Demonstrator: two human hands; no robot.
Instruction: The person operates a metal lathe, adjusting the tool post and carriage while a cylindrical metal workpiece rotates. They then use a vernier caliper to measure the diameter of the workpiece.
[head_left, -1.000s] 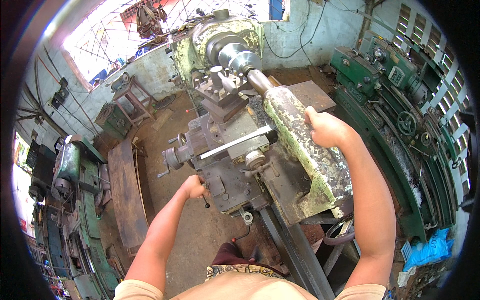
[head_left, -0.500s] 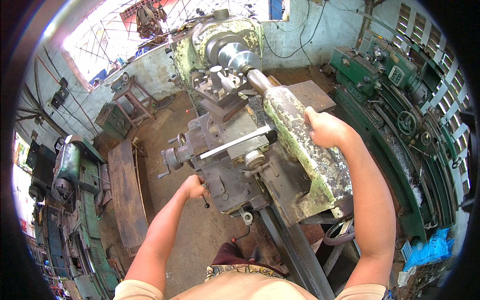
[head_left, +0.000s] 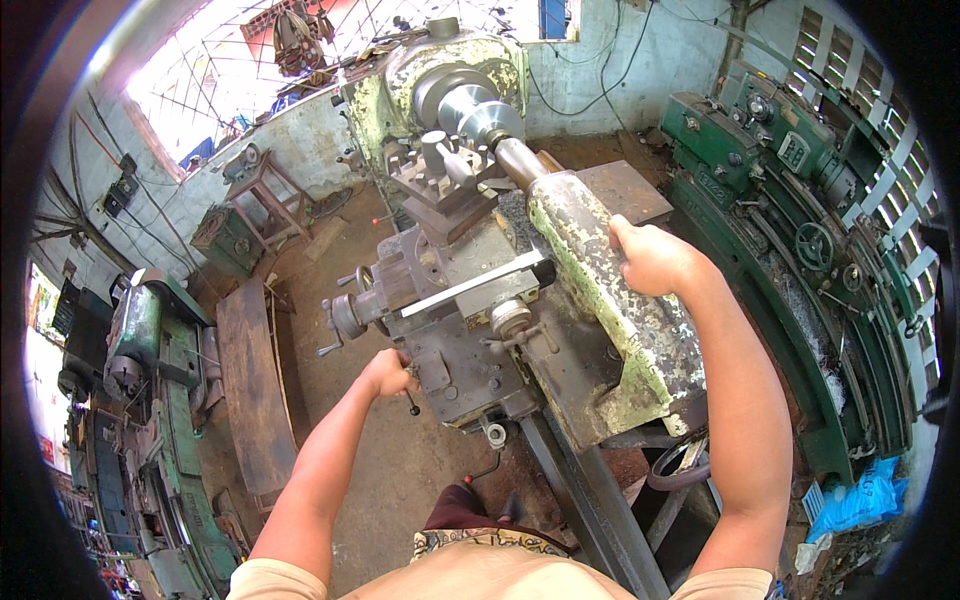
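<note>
A large metal lathe with chipped pale-green paint stands before me. My left hand (head_left: 386,373) is closed at the left side of its carriage (head_left: 465,375), around the upper end of a lever with a black knob (head_left: 414,410); the fingers partly hide it. My right hand (head_left: 655,258) lies on the worn tailstock (head_left: 590,240), its fingers curled against the top. From the tailstock a quill (head_left: 515,160) reaches to a shiny round workpiece (head_left: 468,110) at the chuck (head_left: 440,95). The tool post (head_left: 440,185) sits left of the quill, above the cross slide.
Green lathes stand at the right (head_left: 790,200) and left (head_left: 150,340). A brown wooden board (head_left: 255,380) is on the floor at left, with a small stand (head_left: 270,195) behind it. A handwheel (head_left: 680,465) hangs below the tailstock. A blue plastic bag (head_left: 855,500) lies at lower right.
</note>
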